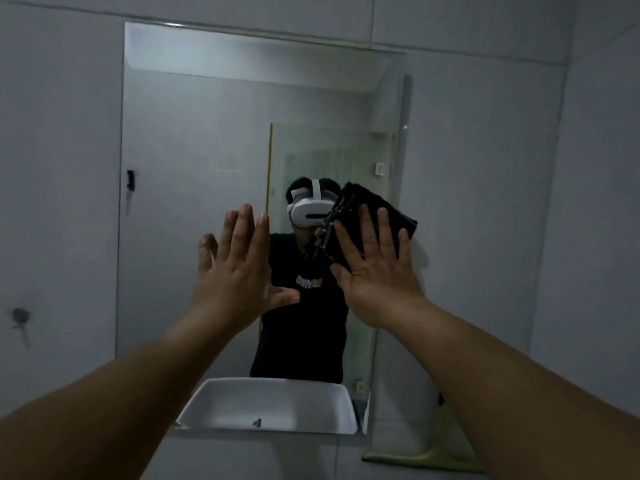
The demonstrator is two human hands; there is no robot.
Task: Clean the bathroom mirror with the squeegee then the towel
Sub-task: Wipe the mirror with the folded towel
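Observation:
A large frameless mirror hangs on the white tiled wall ahead. My right hand presses a dark folded towel flat against the glass near the mirror's right side, fingers straight and spread. My left hand is raised beside it with straight fingers, its fingertips at the glass by their own reflection; whether it touches I cannot tell. A pale yellow-green squeegee lies at the bottom right, below the mirror's lower corner.
The mirror reflects a person in a dark shirt with a white headset, a white basin and a glass shower panel. A small dark hook sits on the left wall, and a dark mark lower down. Tiled wall closes in at right.

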